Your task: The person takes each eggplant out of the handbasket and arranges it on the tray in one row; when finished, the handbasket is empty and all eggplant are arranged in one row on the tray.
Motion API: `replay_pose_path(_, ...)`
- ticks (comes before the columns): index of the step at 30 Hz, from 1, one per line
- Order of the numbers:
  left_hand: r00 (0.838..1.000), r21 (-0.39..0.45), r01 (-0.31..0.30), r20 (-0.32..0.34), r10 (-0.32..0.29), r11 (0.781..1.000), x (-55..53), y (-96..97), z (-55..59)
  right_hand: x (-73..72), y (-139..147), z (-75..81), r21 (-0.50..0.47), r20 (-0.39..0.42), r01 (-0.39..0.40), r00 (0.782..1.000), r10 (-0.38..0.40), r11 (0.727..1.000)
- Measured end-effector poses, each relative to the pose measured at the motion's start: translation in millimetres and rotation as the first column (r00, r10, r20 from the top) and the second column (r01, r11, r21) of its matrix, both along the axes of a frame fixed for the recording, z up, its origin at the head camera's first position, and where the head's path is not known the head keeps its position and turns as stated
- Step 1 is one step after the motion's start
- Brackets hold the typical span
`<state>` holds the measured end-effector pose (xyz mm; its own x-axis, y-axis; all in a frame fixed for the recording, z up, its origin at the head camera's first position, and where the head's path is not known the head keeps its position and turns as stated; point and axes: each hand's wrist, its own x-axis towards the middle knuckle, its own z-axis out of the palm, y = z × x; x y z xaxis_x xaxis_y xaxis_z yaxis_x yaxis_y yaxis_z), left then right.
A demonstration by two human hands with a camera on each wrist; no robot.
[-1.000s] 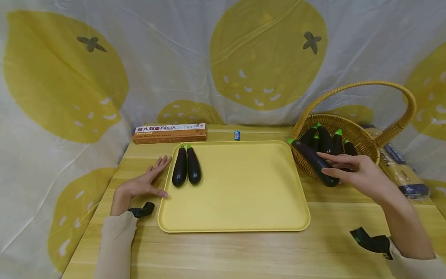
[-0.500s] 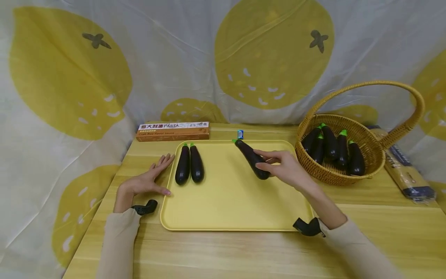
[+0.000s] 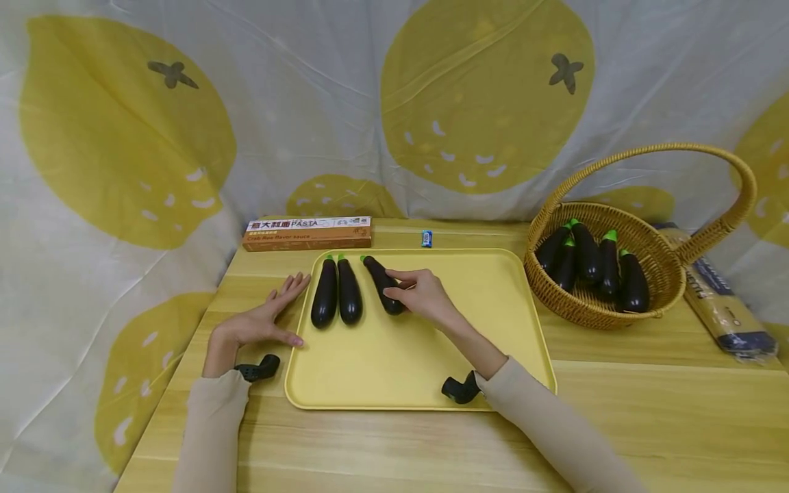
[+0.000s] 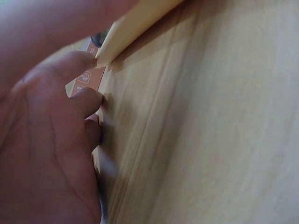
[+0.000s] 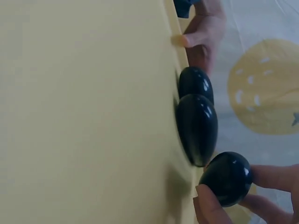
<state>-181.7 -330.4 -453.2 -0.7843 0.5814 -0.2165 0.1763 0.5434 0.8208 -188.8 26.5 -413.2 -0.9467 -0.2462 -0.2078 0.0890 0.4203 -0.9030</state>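
Carried leftward since the earlier frame, one eggplant (image 3: 378,276) is over the yellow tray (image 3: 370,370), near the two eggplants (image 3: 350,296) lying there — pinched by the right hand (image 3: 424,296). Left hand (image 3: 255,323) — fingers spread — touches the tray's left rim.

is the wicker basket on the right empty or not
Not empty: five eggplants show inside the wicker basket, green stems visible.

Lemon-print cloth backdrop (image 3: 308,96), pale wooden table (image 3: 382,448)
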Motion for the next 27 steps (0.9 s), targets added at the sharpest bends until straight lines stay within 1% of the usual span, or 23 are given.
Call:
replay_pose_path(5,1.000,0.007,-0.002,0.008,0.002,1.000,0.5,1.2,-1.3,-1.7,-16.1,-12.4,0.027,-0.054,0.001,0.999,0.000,1.000)
replay_pose_path(8,1.000,0.009,-0.003,0.012,0.003,1.000,0.9,1.6,-3.2,-0.5,-21.2,-16.6,0.058,-0.106,0.006,0.994,0.000,0.998)
replay_pose_path(12,1.000,0.007,-0.005,0.013,0.005,1.000,2.4,1.8,-4.2,1.8,-27.1,-18.4,0.103,-0.143,-0.003,0.990,0.017,0.995)
replay_pose_path(17,1.000,0.003,-0.012,0.018,0.012,1.000,4.8,0.8,-1.9,2.9,-34.6,-17.1,0.164,-0.155,-0.041,0.986,0.067,0.986)
replay_pose_path(22,1.000,0.007,-0.002,0.010,0.002,1.000,2.8,-0.1,-1.2,2.3,-37.5,-13.8,0.201,-0.165,-0.056,0.982,0.090,0.978)
replay_pose_path(25,1.000,0.001,0.003,0.002,-0.003,1.000,1.4,-0.3,-0.8,1.2,-36.9,-12.0,0.215,-0.150,-0.088,0.981,0.122,0.973)
replay_pose_path(27,1.000,-0.002,0.006,-0.003,-0.006,1.000,0.5,0.6,-0.5,0.9,-35.0,-11.5,0.205,-0.134,-0.112,0.981,0.141,0.972)
